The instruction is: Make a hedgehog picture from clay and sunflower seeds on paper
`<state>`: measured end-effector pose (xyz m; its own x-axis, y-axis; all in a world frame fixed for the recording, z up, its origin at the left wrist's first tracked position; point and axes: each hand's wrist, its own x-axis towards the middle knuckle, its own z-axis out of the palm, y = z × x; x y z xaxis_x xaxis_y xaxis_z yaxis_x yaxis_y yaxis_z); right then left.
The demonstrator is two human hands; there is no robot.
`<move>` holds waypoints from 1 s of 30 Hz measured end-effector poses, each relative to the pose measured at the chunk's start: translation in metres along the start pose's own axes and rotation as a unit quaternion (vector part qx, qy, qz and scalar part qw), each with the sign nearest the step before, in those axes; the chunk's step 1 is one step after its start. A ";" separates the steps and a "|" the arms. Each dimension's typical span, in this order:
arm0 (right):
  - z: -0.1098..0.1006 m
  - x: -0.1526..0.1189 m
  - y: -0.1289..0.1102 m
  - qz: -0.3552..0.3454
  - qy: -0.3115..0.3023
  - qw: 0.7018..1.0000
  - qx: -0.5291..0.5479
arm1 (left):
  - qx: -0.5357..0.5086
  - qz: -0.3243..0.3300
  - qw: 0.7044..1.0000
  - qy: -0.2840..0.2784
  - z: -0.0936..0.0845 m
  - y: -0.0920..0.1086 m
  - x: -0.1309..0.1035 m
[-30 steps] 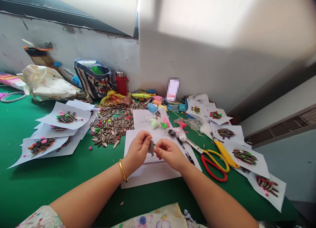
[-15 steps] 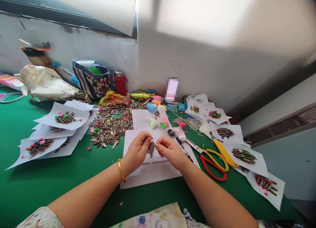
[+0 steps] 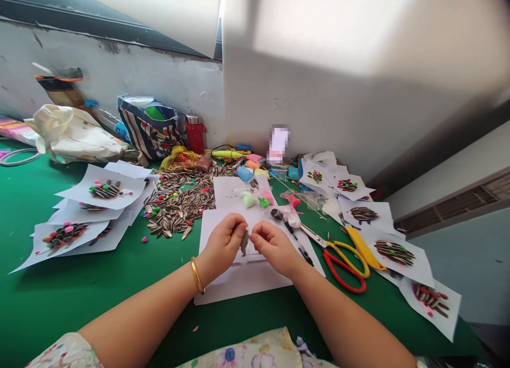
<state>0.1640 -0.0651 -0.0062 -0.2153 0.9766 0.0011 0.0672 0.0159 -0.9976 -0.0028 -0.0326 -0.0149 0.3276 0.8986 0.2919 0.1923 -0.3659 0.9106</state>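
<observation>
Over a stack of white paper [image 3: 251, 285], my left hand [image 3: 226, 238] is closed, its thumb and fingertips on a small grey lump [image 3: 244, 244] that looks like soft modelling clay. My right hand [image 3: 274, 246] faces it in a pinch at the lump's right side; anything between those fingertips is too small to make out. Beyond the hands lie bagged bits of clay in pale green [image 3: 248, 199], bright green [image 3: 263, 202] and pink [image 3: 294, 199]. A black pen [image 3: 297, 240] rests on the paper beside my right hand.
Scissors [image 3: 346, 264] with red and yellow handles lie at right. A pile of striped sunflower seeds [image 3: 179, 203] spreads at left. Seed-decorated sheets lie in stacks at left [image 3: 59, 240] and right [image 3: 426, 272]. Along the wall stand a striped bag [image 3: 149, 126] and red bottle [image 3: 195, 136].
My fingers have shifted slightly around the grey lump, which is turned and looks narrower now. The right fingertips have moved a little left. Nothing else on the table has visibly moved.
</observation>
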 end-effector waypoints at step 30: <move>0.002 -0.001 -0.001 -0.001 -0.006 0.999 0.032 | -0.066 -0.046 0.997 0.013 0.003 0.007 0.002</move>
<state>0.1623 -0.0663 -0.0053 -0.2267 0.9740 0.0022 0.0044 0.0032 -1.0000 0.0020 -0.0345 -0.0088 0.2895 0.9335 0.2116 0.0960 -0.2482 0.9639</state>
